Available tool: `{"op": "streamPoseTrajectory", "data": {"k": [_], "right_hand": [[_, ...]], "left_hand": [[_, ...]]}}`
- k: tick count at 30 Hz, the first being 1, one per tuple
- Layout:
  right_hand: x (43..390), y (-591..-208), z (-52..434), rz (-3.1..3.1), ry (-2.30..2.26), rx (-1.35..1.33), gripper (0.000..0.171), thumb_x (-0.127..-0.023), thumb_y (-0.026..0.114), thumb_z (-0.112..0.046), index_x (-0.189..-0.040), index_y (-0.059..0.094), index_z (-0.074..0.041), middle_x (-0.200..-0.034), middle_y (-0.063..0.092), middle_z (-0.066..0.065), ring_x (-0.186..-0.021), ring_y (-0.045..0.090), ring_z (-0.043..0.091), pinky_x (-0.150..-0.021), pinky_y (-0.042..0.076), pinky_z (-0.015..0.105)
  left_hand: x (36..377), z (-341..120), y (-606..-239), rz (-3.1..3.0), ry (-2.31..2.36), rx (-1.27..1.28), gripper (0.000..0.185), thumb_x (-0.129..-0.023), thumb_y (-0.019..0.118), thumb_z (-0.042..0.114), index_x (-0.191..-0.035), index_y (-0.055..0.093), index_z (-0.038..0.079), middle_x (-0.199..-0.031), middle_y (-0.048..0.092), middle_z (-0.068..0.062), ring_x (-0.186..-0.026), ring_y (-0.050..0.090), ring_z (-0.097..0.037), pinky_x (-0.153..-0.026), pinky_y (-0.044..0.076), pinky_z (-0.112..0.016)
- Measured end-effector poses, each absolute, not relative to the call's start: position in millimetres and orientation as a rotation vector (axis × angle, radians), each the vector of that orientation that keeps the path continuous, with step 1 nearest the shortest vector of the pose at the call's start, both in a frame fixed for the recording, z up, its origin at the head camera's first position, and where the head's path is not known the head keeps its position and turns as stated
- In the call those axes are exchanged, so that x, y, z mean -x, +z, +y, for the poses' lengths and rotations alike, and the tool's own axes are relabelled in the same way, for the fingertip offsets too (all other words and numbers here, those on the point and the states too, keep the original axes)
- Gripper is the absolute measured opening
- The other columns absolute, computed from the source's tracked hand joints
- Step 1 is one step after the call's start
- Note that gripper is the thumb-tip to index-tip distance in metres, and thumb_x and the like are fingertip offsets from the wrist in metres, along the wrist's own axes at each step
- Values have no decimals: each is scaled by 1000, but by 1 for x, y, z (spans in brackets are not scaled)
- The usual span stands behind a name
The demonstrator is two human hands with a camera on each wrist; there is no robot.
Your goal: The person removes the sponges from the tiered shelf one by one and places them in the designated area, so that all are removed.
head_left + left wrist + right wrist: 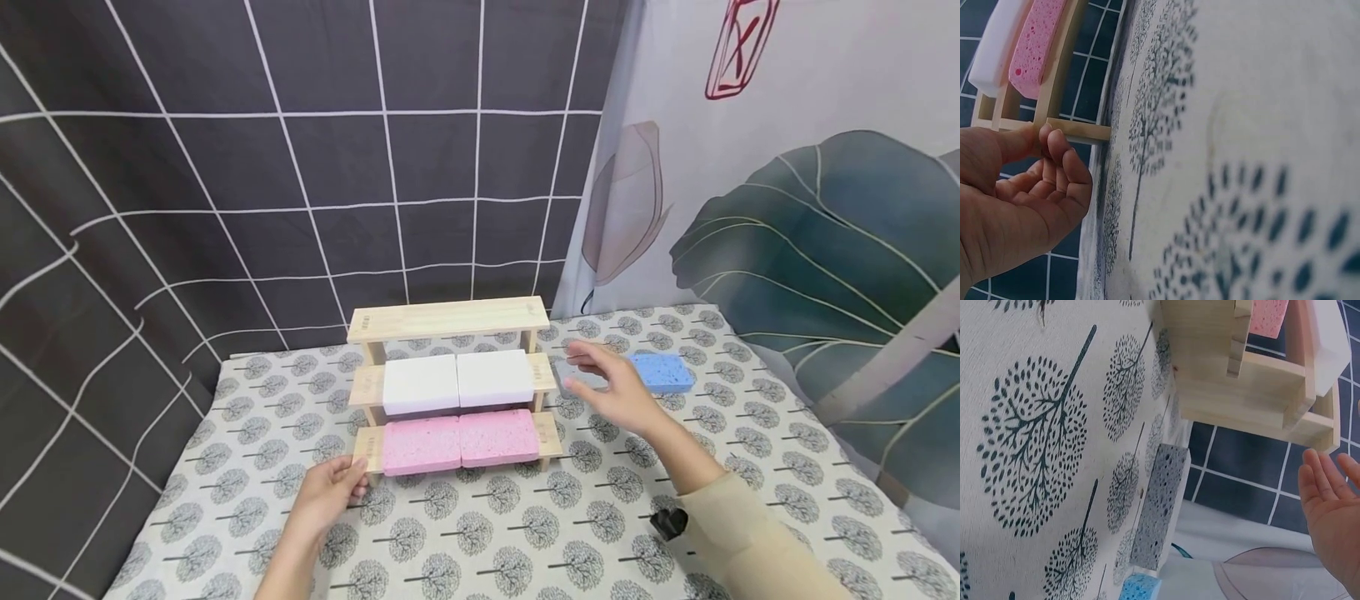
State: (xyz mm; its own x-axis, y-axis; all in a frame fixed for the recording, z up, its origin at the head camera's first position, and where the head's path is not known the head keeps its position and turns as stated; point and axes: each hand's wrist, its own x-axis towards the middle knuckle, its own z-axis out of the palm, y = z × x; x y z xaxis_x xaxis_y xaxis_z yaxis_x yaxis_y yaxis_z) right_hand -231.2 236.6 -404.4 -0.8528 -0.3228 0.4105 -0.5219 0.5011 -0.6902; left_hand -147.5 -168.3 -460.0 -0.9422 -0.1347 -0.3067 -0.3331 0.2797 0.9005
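Note:
A small three-step wooden rack [450,318] stands on the table. Two white blocks [422,385] lie side by side on its middle step, and two pink sponges [422,447] fill much of the lowest one. My left hand [327,492] pinches the left end of that lowest step between thumb and fingers, as the left wrist view also shows. To the right of the rack, my right hand [617,387] hovers with fingers extended and holds nothing. Partly behind it is a grey sponge [1161,506], with a blue sponge [663,372] beside it.
A tree-patterned cloth [480,533] covers the table. Behind the rack hangs a dark curtain [322,158] with a white grid, and a pale leaf-printed curtain [817,208] is at the right. A small black object [669,523] sits by my right sleeve.

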Motion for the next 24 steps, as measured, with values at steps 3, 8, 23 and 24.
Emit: {"op": "streamPoseTrajectory", "data": {"k": [3,8,23,24], "right_hand": [[236,-411,236,-2514,1253,-738,56,-84,71,-15,-133,47,-4,-125,56,13,-111,56,26,-99,45,39],[238,-411,230,-2510,1192,-780,55,-84,71,-23,-131,49,-5,-124,57,12,-109,57,23,-97,47,37],[241,-408,211,-2565,1113,-826,62,-84,70,-35,-134,48,-8,-126,56,7,-112,55,26,-96,45,47],[242,-408,209,-2570,1109,-821,62,-83,70,-35,-134,48,-9,-126,56,6,-112,55,25,-96,45,48]], "left_hand": [[147,-168,-462,2374,1738,439,36,-95,53,18,-117,53,-10,-87,63,-11,-77,58,-18,-67,54,-25],[148,-169,-462,2377,1734,425,37,-95,52,18,-118,53,-11,-87,63,-11,-77,57,-18,-68,54,-25],[147,-168,-460,2389,1744,412,35,-95,52,17,-116,53,-11,-86,63,-11,-77,58,-19,-67,54,-26],[147,-168,-460,2388,1743,412,35,-95,52,17,-116,53,-11,-86,63,-12,-77,58,-19,-68,54,-26]]}}
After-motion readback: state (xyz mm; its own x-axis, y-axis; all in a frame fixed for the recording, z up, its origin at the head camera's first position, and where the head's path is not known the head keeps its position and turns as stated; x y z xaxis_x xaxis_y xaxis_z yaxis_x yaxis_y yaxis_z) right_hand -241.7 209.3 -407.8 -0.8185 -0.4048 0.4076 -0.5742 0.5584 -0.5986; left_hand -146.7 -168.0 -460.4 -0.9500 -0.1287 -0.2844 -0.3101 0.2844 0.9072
